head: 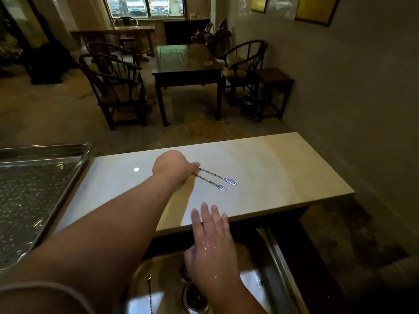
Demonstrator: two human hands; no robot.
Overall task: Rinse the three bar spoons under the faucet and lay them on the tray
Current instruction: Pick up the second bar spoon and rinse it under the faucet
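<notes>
Fingers [195, 165] of your left hand [172, 165] are curled round the handle ends of the bar spoons [216, 177], which lie on the pale counter [283, 164] beyond the sink [154, 273] and to the right of the tray [45, 148]. Two twisted stems with forked ends show clear of the hand; a third cannot be confirmed. Your right hand [210, 243] is wet, flat and spread, holding nothing, over the sink with its fingertips at the near counter edge.

Finding: the visible part of the tray carries water drops and no spoons. The faucet is out of view. By my judgement the task stands at pickup. Rinsing and laying out remain for all three.
</notes>
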